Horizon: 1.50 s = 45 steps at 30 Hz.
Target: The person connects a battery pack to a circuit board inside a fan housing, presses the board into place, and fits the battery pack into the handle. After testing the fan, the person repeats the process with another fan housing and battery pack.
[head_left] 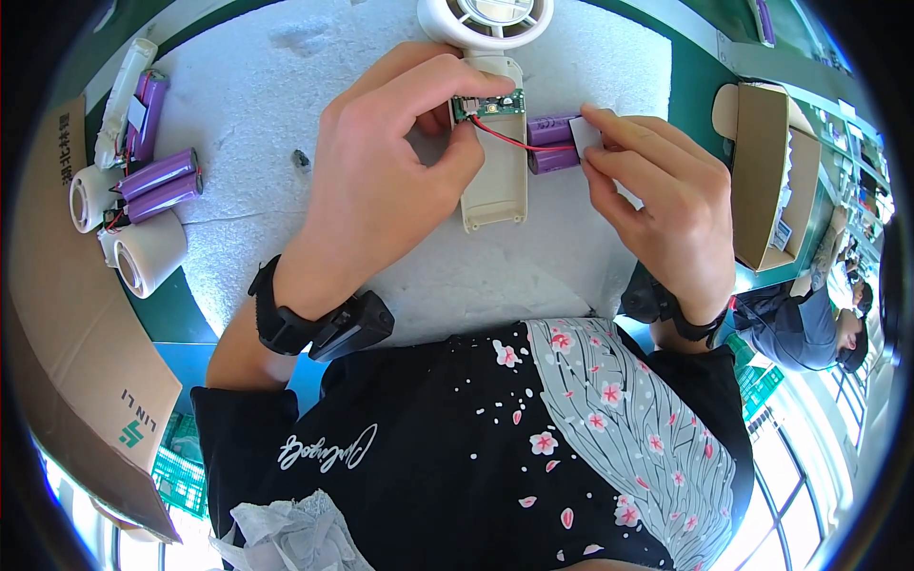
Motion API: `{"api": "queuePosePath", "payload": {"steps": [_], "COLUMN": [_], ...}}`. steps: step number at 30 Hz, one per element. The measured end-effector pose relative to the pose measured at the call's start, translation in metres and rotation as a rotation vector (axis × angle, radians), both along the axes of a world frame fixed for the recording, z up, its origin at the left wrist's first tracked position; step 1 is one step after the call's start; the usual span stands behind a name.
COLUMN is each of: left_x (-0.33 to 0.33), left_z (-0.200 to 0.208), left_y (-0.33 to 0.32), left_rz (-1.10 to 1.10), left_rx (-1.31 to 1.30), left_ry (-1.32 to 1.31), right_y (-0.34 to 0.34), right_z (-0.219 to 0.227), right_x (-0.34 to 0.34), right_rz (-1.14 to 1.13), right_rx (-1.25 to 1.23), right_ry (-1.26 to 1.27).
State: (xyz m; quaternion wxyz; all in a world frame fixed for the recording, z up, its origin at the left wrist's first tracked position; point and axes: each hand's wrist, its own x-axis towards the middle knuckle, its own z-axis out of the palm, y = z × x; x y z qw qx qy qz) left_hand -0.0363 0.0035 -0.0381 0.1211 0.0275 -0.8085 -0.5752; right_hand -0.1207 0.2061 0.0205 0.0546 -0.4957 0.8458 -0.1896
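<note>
A white handheld fan lies on the foam mat, its round fan head at the far side and its opened handle shell toward me. My left hand pinches a small green circuit board at the shell's upper part, index finger on its far edge and thumb at the near left corner. Red and dark wires run from the board to a pack of two purple battery cells just right of the shell. My right hand holds this pack by its right end, fingers at a white pad.
On the left lie more fan parts with purple battery cells and white housings. A large cardboard box borders the left side. An open carton stands at right. Another person sits beyond it. A dark bit rests on the foam mat.
</note>
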Motion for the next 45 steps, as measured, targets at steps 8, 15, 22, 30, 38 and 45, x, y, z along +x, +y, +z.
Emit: {"api": "queuePosePath", "payload": {"steps": [8,15,22,30,38,45], "left_x": [0.002,0.002,0.004,0.003,0.005,0.001], "left_z": [0.0,0.001,-0.001,0.0,0.0,0.004], "left_y": [-0.005,-0.005,-0.007,-0.004,-0.002,-0.001], "left_rz": [-0.074,-0.085,-0.075,-0.069,-0.054,-0.061], "left_rx": [-0.029,-0.007,-0.028,-0.017,-0.055,-0.058], "left_ry": [-0.078,-0.056,-0.045,-0.022,-0.043,-0.039], "right_y": [0.0,0.005,0.007,0.075,0.001,0.014], "right_z": [-0.002,-0.001,-0.008,0.01,-0.014,-0.009], "right_x": [-0.003,-0.011,-0.03,-0.075,-0.023,-0.026], "right_rz": [-0.054,-0.067,0.025,-0.19,0.042,0.144], "right_rx": [-0.018,-0.044,-0.053,-1.101,-0.154,-0.032], "right_ry": [-0.047,-0.249,-0.288,-0.785,-0.354,-0.512]}}
